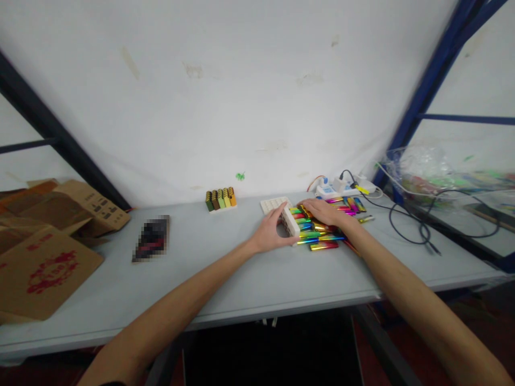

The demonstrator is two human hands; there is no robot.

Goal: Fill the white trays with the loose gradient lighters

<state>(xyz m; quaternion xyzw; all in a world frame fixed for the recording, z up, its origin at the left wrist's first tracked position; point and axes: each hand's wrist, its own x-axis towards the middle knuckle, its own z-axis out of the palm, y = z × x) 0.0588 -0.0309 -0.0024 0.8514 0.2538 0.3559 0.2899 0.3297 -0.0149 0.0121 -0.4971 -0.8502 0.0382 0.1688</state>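
Observation:
My left hand (269, 234) grips a white tray with holes (290, 222) that stands tipped on its long side, thumb at the near end and fingers at the far end. Against the tray's right face lies a heap of shiny, many-coloured lighters (324, 246), partly covered by my arm and hand. My right hand (322, 210) rests over the heap with its fingers stretched toward the tray, touching gold-coloured lighters. Behind the tipped tray, a second white tray (273, 203) lies flat by the wall.
A block of upright green, brown, yellow and orange lighters (221, 198) stands by the wall. Cardboard boxes (52, 268) and a blurred dark object (152, 238) are at left. A power strip (338, 187), black cable (418, 228) and clear plastic bag (426, 171) are at right.

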